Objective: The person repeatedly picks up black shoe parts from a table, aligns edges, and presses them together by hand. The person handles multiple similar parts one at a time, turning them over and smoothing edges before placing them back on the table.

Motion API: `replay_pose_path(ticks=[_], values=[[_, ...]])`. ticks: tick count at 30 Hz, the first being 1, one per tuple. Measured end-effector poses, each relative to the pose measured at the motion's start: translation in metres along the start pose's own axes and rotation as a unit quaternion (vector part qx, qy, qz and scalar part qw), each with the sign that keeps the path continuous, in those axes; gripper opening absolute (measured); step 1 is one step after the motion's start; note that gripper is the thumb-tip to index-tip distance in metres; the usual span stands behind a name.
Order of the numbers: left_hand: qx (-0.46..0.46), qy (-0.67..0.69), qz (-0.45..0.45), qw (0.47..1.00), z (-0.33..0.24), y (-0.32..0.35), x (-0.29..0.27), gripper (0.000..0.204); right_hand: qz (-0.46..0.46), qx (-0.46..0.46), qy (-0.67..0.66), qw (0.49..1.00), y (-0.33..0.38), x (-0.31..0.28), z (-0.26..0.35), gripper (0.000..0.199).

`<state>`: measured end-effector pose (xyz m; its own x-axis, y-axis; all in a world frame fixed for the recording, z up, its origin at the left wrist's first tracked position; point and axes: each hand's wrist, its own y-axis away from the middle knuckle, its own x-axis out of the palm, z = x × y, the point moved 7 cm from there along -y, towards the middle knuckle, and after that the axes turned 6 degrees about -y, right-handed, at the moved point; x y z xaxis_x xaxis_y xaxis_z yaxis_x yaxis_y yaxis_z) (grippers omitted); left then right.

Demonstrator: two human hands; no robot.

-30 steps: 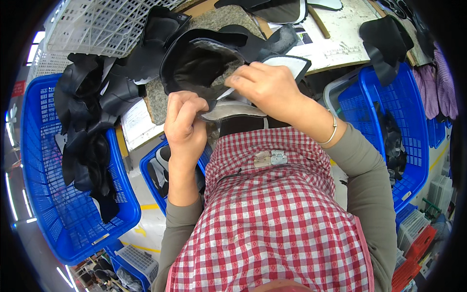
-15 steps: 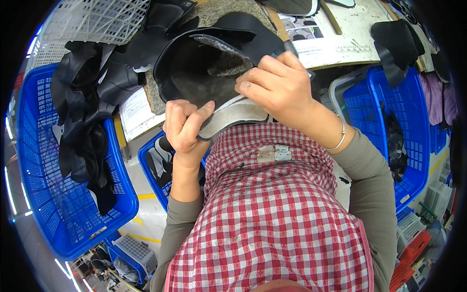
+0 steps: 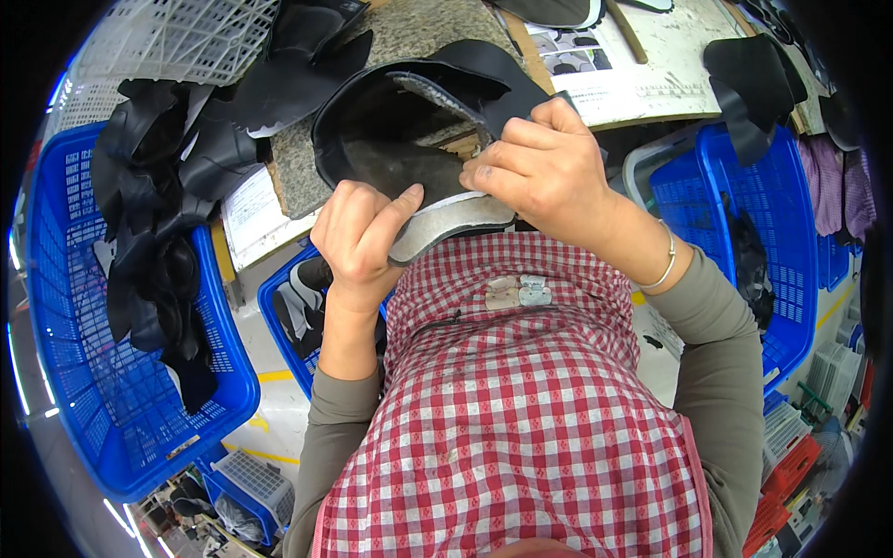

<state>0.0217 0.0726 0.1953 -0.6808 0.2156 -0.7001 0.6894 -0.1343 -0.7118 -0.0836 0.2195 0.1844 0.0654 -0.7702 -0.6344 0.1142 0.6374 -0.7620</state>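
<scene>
Between my hands is a black leather shoe upper [image 3: 391, 153] with a dark inner side and a pale fuzzy lining. A light grey padded edge [image 3: 451, 223] with a white strip along it faces me. My left hand [image 3: 358, 232] grips this edge at its left end, thumb on top and fingers curled. Closed on the same upper farther right is my right hand [image 3: 539, 163], thumb and fingers pinching the rim near the white strip. The upper's far side rests over a speckled stone slab [image 3: 302, 172] on the bench. My fingers hide parts of the edge.
More black leather pieces [image 3: 149, 214] are heaped over a blue basket [image 3: 237, 372] on the left. Blue baskets [image 3: 791, 251] stand on the right too. A white plastic crate [image 3: 186, 46], printed sheets [image 3: 595, 88] and a wooden-looking stick [image 3: 626, 33] lie on the bench.
Both hands and the upper have shifted slightly to the right. The upper's opening has tipped a little, and a gap near my right fingers now shows more. Both grips stay closed.
</scene>
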Motion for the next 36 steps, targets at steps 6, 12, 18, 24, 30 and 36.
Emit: replay_pose_path(ticks=[6, 12, 18, 24, 30, 36], values=[[0.0, -0.013, 0.018, 1.0, 0.001, 0.0, 0.0, 0.04, 0.18, 0.054, -0.123, 0.974, 0.0, 0.0, 0.001, 0.024], [0.037, -0.043, 0.114, 0.992, 0.006, -0.041, 0.001, 0.028, 0.113, 0.117, -0.02, 0.986, -0.005, 0.011, -0.003, 0.019], [0.034, -0.123, -0.139, 0.982, -0.016, -0.132, -0.069, 0.055, -0.091, 0.358, -0.284, 0.885, -0.021, -0.003, -0.089, 0.015], [0.045, -0.138, 0.033, 0.989, -0.063, -0.097, 0.002, 0.045, -0.281, 0.453, -0.602, 0.594, 0.002, 0.026, -0.102, 0.023], [0.007, -0.043, 0.116, 0.992, 0.01, -0.052, 0.044, 0.032, -0.26, 0.49, -0.593, 0.584, 0.041, 0.057, -0.095, 0.018], [-0.634, 0.613, 0.081, 0.464, 0.056, 0.034, 0.12, 0.042, -0.22, 0.571, -0.621, 0.489, 0.057, 0.087, -0.086, 0.02]])
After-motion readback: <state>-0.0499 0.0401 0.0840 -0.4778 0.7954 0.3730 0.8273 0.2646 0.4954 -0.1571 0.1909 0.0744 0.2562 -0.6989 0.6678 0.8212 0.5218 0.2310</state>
